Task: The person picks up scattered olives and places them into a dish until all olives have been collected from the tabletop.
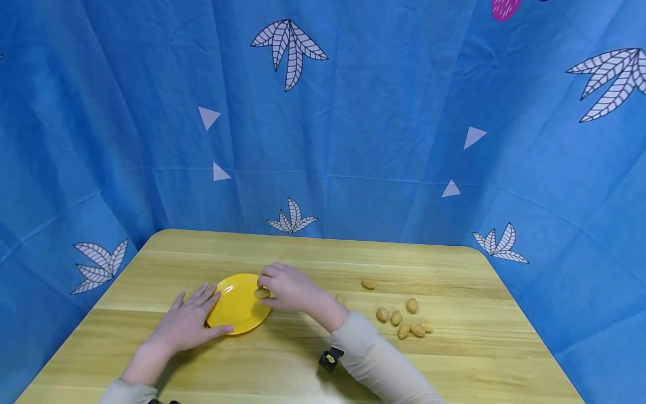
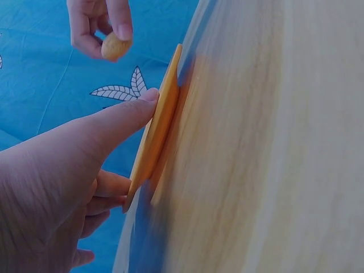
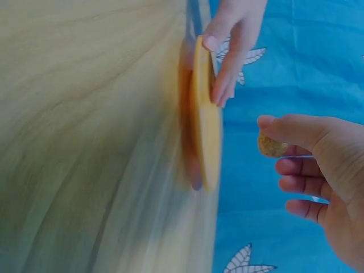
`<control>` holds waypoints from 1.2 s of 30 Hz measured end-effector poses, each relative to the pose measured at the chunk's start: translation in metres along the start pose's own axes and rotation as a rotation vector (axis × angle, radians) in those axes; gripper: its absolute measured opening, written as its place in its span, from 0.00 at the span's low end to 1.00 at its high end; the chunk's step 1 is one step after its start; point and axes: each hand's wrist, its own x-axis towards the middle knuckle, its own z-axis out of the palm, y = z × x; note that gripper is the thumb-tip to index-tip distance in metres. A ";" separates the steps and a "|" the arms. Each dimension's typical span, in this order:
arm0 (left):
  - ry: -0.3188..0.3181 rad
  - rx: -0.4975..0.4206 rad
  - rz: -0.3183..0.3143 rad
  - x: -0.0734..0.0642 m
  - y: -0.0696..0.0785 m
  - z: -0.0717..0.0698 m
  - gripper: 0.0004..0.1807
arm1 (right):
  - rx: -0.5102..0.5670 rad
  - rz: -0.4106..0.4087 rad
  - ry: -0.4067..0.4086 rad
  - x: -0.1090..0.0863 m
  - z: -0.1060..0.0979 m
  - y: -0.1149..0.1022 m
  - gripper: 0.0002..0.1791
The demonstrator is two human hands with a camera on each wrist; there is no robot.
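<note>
A yellow plate (image 1: 241, 311) lies on the table, left of the middle. My left hand (image 1: 188, 324) rests at its left rim with straight, spread fingers, the thumb on the near edge. In the left wrist view that thumb (image 2: 128, 116) lies over the rim. Above the plate's right side, my right hand (image 1: 290, 289) pinches a small tan oval, apparently a nut in its shell (image 1: 262, 293), between thumb and fingers. From the right wrist view, this nut (image 3: 272, 145) is apart from the plate (image 3: 205, 119).
Several similar tan nuts (image 1: 396, 317) lie scattered to the right on the wooden table (image 1: 479, 348), one of them (image 1: 368, 284) farther back. Another is partly hidden behind the right forearm. A blue patterned curtain (image 1: 363, 123) surrounds the table's back and sides.
</note>
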 end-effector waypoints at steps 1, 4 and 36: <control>0.000 0.001 0.002 0.000 0.000 0.000 0.54 | -0.003 -0.001 -0.006 0.002 0.002 -0.001 0.13; 0.001 0.002 0.005 0.000 -0.001 0.000 0.54 | -0.014 -0.007 -0.021 0.009 0.008 -0.002 0.13; 0.000 -0.021 -0.001 -0.002 0.004 -0.005 0.53 | -0.039 0.039 -0.155 0.062 0.043 -0.013 0.14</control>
